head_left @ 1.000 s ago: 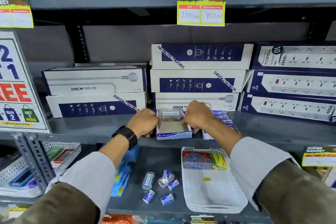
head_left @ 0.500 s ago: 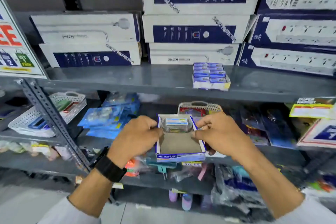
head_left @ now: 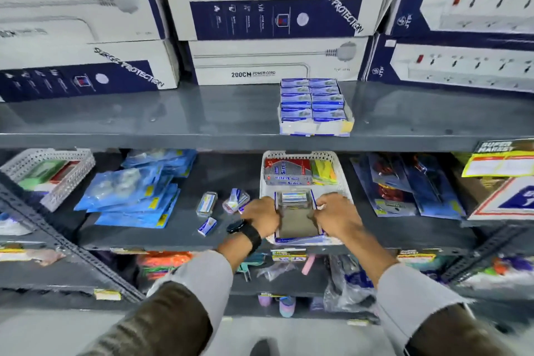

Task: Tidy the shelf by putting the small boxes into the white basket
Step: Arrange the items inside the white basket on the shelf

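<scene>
Open cardboard tray (head_left: 296, 218) sitting in the near half of the white basket (head_left: 341, 182) on the middle shelf (head_left: 185, 228), one small box (head_left: 294, 197) lying at its far end. Left hand (head_left: 261, 215) and right hand (head_left: 336, 215) are gripping the tray's side walls, fingers curled around them. Red-and-silver packs (head_left: 287, 172) and yellow items (head_left: 323, 172) are filling the basket's back half, just behind the tray. Loose small boxes (head_left: 207, 226) are lying left of the basket, near blue packets (head_left: 130, 196). A block of blue boxes (head_left: 313, 105) is resting on the upper shelf (head_left: 173, 121).
</scene>
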A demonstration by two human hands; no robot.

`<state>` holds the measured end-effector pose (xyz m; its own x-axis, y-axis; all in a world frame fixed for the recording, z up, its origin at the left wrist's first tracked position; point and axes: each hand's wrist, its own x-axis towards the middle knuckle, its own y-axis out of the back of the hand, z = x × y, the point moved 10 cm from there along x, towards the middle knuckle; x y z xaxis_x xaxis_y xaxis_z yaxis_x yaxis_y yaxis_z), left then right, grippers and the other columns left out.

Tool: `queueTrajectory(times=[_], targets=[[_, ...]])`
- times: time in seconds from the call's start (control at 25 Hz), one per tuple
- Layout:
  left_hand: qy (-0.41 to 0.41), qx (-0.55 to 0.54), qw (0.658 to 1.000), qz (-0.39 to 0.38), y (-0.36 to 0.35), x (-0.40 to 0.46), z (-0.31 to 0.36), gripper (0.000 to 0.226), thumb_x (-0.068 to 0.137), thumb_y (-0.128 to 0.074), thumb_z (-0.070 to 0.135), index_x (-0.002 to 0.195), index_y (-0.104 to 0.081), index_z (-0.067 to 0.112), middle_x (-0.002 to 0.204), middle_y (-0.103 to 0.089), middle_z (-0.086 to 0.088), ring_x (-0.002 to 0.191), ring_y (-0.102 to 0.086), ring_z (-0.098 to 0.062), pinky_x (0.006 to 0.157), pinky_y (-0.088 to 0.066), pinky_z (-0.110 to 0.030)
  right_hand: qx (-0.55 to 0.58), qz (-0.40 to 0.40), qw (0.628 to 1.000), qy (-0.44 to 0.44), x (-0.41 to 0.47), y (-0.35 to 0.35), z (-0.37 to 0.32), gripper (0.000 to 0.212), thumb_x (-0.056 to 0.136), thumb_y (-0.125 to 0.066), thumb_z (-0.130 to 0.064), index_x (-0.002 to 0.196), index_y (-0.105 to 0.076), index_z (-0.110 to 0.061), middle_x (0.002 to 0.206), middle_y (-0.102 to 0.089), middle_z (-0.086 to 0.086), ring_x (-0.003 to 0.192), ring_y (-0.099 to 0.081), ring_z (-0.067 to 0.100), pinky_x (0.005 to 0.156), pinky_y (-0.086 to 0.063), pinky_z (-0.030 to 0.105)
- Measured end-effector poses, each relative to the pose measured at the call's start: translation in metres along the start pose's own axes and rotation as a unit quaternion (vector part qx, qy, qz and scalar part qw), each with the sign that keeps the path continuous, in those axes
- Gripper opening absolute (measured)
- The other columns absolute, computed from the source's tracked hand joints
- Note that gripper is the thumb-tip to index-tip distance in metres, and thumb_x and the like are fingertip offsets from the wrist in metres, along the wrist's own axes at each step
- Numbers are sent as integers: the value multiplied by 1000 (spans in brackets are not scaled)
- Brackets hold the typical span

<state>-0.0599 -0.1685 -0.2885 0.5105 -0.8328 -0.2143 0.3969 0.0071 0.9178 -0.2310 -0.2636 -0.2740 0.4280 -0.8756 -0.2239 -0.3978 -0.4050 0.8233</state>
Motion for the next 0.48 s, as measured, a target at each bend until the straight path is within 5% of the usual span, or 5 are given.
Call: queueTrajectory(times=[0.16, 0.28, 0.48], targets=[[-36, 87, 995, 5, -24, 44, 5, 26, 100, -50, 14, 116, -67, 3, 120, -72, -22, 111, -70, -40, 88, -57, -44, 26, -26, 999, -29, 41, -38, 16, 23, 81, -59, -18, 98, -74, -17, 97, -75, 12, 85, -72, 33, 72, -60, 37], [-56, 108, 993, 11, -31, 65, 5, 24, 97, -50, 6, 112, -68, 5, 112, -74, -19, 102, -73, -38, 84, -60, -43, -8, -10, 999, -33, 62, -53, 21, 31, 94, -55, -17, 121, -70, -21, 120, -72, 13, 106, -69, 35, 96, -57, 45], [-86, 198, 976, 32, -36, 73, 8, 26, 93, -46, 3, 106, -68, 5, 100, -75, -19, 91, -73, -41, 71, -58, -43, -26, 16, 999, -21, 80, -64, 20, 32, 97, -55, -11, 124, -68, -22, 122, -72, 13, 111, -67, 36, 96, -53, 42]])
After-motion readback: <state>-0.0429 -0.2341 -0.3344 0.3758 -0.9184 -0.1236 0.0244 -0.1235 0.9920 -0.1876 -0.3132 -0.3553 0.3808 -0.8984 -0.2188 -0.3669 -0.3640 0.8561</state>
